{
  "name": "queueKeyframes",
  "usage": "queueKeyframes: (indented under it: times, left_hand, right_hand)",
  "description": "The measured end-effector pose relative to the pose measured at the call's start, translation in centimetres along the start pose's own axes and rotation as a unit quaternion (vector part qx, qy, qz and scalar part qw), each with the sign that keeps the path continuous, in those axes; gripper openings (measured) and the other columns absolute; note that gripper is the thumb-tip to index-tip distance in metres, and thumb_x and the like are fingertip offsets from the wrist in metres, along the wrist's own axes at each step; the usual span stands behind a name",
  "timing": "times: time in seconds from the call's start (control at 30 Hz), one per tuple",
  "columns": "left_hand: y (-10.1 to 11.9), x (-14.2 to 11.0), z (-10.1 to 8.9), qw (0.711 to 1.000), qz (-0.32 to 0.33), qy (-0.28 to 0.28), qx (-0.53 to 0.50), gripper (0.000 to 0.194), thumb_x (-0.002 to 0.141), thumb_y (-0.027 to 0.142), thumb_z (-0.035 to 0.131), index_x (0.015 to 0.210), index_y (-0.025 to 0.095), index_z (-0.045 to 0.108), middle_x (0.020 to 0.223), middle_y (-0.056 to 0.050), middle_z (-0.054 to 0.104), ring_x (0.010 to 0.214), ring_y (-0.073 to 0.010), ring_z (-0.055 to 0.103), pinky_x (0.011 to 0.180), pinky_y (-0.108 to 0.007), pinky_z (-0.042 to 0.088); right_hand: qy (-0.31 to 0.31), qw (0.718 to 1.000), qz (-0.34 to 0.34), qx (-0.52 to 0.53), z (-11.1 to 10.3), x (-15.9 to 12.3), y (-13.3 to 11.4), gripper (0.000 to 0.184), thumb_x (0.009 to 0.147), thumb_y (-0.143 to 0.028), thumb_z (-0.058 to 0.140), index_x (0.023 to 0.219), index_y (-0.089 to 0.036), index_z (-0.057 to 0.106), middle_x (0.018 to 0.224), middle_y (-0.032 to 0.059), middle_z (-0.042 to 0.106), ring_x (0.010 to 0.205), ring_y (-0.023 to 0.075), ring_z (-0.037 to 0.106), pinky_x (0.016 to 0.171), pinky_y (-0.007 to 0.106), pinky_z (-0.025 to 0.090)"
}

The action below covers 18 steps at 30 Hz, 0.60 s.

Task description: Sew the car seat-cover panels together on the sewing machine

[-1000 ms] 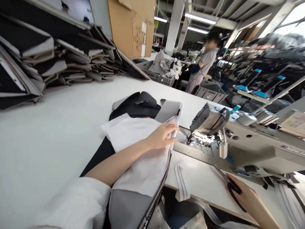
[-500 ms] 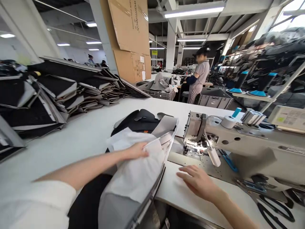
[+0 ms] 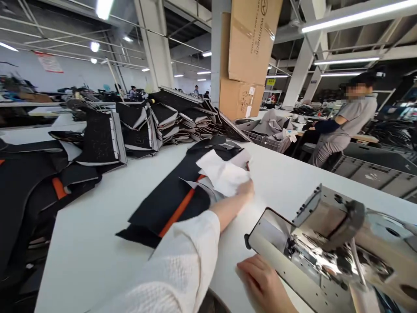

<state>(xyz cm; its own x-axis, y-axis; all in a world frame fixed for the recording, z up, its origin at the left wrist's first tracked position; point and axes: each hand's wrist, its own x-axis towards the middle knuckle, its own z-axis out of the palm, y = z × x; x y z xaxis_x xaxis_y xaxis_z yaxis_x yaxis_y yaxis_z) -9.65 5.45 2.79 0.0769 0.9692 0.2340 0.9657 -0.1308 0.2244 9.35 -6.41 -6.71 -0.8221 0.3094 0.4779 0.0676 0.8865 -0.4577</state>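
My left hand (image 3: 246,189) is closed on the edge of a white fabric piece (image 3: 224,174), its fingertips partly hidden and blurred. The white piece lies over a black fabric panel (image 3: 159,191) with an orange strip (image 3: 179,211), flat on the white table. Grey fabric (image 3: 211,191) shows under the white piece. My right hand (image 3: 263,276) rests on the table edge beside the sewing machine (image 3: 339,234), fingers curled together with nothing seen in them. The machine's lamp-lit needle area is just right of that hand.
Stacked black and grey panels (image 3: 192,117) stand along the table's back left. More black pieces with orange strips (image 3: 58,187) lie at the left edge. Cardboard boxes (image 3: 250,48) rise behind. A co-worker (image 3: 348,113) stands at the right near grey crates (image 3: 374,171).
My view has swung left. My left hand has carried the fabric away from the machine, onto the table further back. My right hand, earlier spread, has curled and lies by the machine bed.
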Motion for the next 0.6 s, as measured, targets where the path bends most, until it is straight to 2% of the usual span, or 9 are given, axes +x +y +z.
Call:
queueKeyframes:
  times: [0.07, 0.13, 0.2, 0.27, 0.33, 0.43, 0.5, 0.57, 0.6]
  left_hand:
    - [1.8, 1.6, 2.5, 0.999, -0.027, -0.024, -0.004, 0.026, 0.089, 0.034, 0.055, 0.111, 0.019, 0.057, 0.111, -0.008, 0.058, 0.097, -0.0179, 0.059, 0.080, -0.031, 0.051]
    - [3.3, 2.3, 4.4, 0.999, -0.016, -0.042, -0.014, 0.028, 0.093, 0.033, 0.045, 0.118, 0.024, 0.054, 0.111, -0.007, 0.060, 0.093, -0.0147, 0.061, 0.077, -0.025, 0.050]
    - [4.0, 2.0, 5.4, 0.997, 0.026, -0.061, -0.026, 0.038, 0.096, 0.031, 0.036, 0.134, 0.028, 0.042, 0.102, -0.001, 0.066, 0.082, -0.0097, 0.064, 0.066, -0.018, 0.046]
    - [3.3, 1.0, 5.5, 0.993, 0.069, -0.087, -0.031, 0.047, 0.094, 0.031, 0.036, 0.140, 0.028, 0.032, 0.087, 0.003, 0.069, 0.070, -0.0077, 0.065, 0.057, -0.018, 0.043]
    - [1.0, -0.8, 4.6, 0.989, 0.097, -0.111, -0.027, 0.049, 0.091, 0.034, 0.043, 0.139, 0.032, 0.035, 0.085, 0.005, 0.069, 0.070, -0.0087, 0.065, 0.060, -0.018, 0.043]
    - [-5.2, -5.0, 1.5, 0.989, 0.072, -0.128, -0.002, 0.048, 0.085, 0.027, 0.054, 0.130, 0.040, 0.046, 0.106, 0.007, 0.067, 0.090, -0.0130, 0.064, 0.076, -0.019, 0.044]
    - [-10.1, -8.8, -1.5, 0.993, -0.002, -0.117, 0.026, 0.040, 0.084, 0.021, 0.056, 0.122, 0.034, 0.056, 0.109, 0.002, 0.065, 0.106, -0.0167, 0.058, 0.091, -0.023, 0.041]
    - [-14.7, -12.9, -5.0, 0.988, -0.113, -0.088, 0.060, 0.036, 0.086, 0.018, 0.054, 0.121, 0.025, 0.057, 0.113, -0.005, 0.062, 0.110, -0.0197, 0.054, 0.098, -0.033, 0.040]
    - [-16.6, -14.9, -6.8, 0.979, -0.176, -0.066, 0.077, 0.033, 0.088, 0.023, 0.053, 0.121, 0.020, 0.055, 0.115, -0.008, 0.059, 0.110, -0.0212, 0.054, 0.097, -0.040, 0.041]
  right_hand:
    - [-0.004, 1.000, -0.028, 0.000, 0.4, 0.0, 0.7, 0.028, 0.086, -0.010, 0.040, 0.104, -0.022, 0.059, 0.088, 0.0054, 0.067, 0.078, 0.0182, 0.062, 0.066, 0.028, 0.053]
    - [-0.008, 0.999, -0.051, -0.006, 0.9, -0.1, 1.5, 0.030, 0.085, -0.009, 0.041, 0.106, -0.022, 0.057, 0.089, 0.0056, 0.067, 0.078, 0.0183, 0.063, 0.066, 0.027, 0.054]
    - [-0.015, 0.998, -0.063, -0.020, 1.0, -0.4, 2.1, 0.032, 0.084, -0.008, 0.043, 0.109, -0.023, 0.057, 0.090, 0.0057, 0.068, 0.079, 0.0189, 0.064, 0.069, 0.028, 0.054]
    - [-0.024, 0.996, -0.072, -0.035, 1.0, -0.7, 2.5, 0.033, 0.084, -0.009, 0.044, 0.110, -0.024, 0.057, 0.091, 0.0057, 0.068, 0.080, 0.0195, 0.065, 0.071, 0.028, 0.055]
    - [-0.027, 0.996, -0.073, -0.048, 0.7, -0.8, 2.4, 0.033, 0.084, -0.010, 0.045, 0.111, -0.024, 0.058, 0.092, 0.0054, 0.068, 0.080, 0.0197, 0.065, 0.071, 0.028, 0.056]
    - [-0.023, 0.995, -0.074, -0.056, 0.5, -0.8, 1.7, 0.031, 0.086, -0.013, 0.046, 0.111, -0.025, 0.059, 0.094, 0.0052, 0.068, 0.082, 0.0196, 0.065, 0.071, 0.028, 0.056]
    - [-0.023, 0.995, -0.079, -0.062, 0.4, -0.7, 1.2, 0.030, 0.087, -0.013, 0.045, 0.110, -0.024, 0.059, 0.095, 0.0055, 0.068, 0.084, 0.0193, 0.065, 0.072, 0.028, 0.055]
    - [-0.018, 0.994, -0.081, -0.075, 0.3, -0.7, 0.6, 0.028, 0.088, -0.013, 0.043, 0.109, -0.023, 0.059, 0.096, 0.0059, 0.068, 0.085, 0.0187, 0.064, 0.073, 0.028, 0.055]
    - [-0.011, 0.993, -0.083, -0.084, 0.2, -0.7, 0.4, 0.028, 0.088, -0.013, 0.043, 0.109, -0.022, 0.059, 0.095, 0.0059, 0.067, 0.084, 0.0185, 0.064, 0.072, 0.028, 0.054]
